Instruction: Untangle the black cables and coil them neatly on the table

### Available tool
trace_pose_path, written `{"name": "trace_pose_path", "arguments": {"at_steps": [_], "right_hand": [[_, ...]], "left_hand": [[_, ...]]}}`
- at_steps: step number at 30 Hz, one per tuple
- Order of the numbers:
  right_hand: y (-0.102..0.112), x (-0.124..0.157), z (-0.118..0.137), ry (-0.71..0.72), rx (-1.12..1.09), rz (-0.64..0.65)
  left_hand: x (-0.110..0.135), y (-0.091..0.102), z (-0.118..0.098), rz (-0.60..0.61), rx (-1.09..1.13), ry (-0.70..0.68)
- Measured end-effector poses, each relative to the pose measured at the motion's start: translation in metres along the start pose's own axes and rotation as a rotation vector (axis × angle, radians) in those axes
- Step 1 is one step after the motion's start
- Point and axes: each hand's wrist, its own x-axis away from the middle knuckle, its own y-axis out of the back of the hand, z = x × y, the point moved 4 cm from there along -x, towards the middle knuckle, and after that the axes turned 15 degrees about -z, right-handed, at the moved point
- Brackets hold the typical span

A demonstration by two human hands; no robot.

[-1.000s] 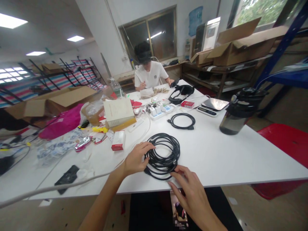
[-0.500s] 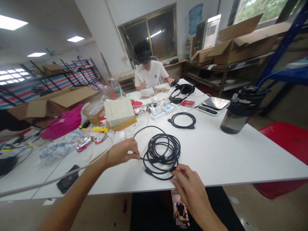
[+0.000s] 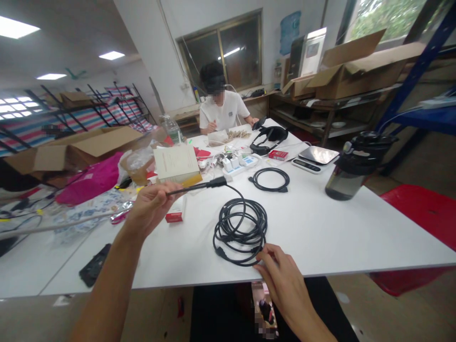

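Observation:
A loose tangle of black cables [image 3: 241, 230] with plug ends lies on the white table [image 3: 313, 232] near its front edge. My left hand [image 3: 152, 202], raised to the left of the tangle, is closed on a black cable [image 3: 194, 186]; its plug end [image 3: 217, 182] points right, and a strand runs from there down to the coils. At the lower right of the tangle, my right hand [image 3: 280, 266] pinches the outer cable loop between thumb and fingers. A smaller coiled black cable [image 3: 269, 179] lies apart, farther back.
At right stand a dark water bottle [image 3: 356, 168] and a scale [image 3: 315, 157]. Behind the coils are a power strip [image 3: 238, 164], a head strap device [image 3: 269, 138] and a book-like box [image 3: 177, 163]. A black phone-like object [image 3: 95, 265] lies left. Across the table sits a person [image 3: 224, 109].
My left hand has risen and moved left, lifting a cable end with its plug off the table. My right hand stays at the tangle's lower edge. A small red-and-white box now shows more fully.

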Motion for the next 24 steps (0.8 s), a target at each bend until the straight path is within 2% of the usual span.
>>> {"name": "trace_pose_path", "arguments": {"at_steps": [2,4,6,10,13,16,20,24], "right_hand": [[0.0,0.0,0.001,-0.001,-0.006,-0.001],[0.001,-0.001,0.002,0.005,-0.016,-0.01],[0.002,-0.004,0.002,0.012,-0.045,-0.019],[0.01,-0.016,0.002,0.032,-0.135,-0.019],[0.018,-0.03,0.001,0.069,-0.171,0.004],[0.028,-0.046,0.003,0.159,-0.198,0.009],[0.037,-0.066,0.005,0.285,-0.232,-0.008],[0.034,-0.081,-0.004,0.305,-0.236,-0.103]], "left_hand": [[0.005,-0.011,0.001,-0.102,0.03,-0.012],[0.017,-0.029,0.001,-0.1,-0.034,-0.075],[0.035,-0.051,0.005,0.027,-0.202,-0.134],[0.091,-0.091,0.03,0.365,-0.493,-0.14],[0.128,-0.102,0.052,0.425,-0.65,-0.162],[0.149,-0.108,0.068,0.486,-0.836,-0.23],[0.151,-0.114,0.073,0.526,-1.051,-0.464],[0.129,-0.118,0.062,0.403,-1.131,-0.63]]}}
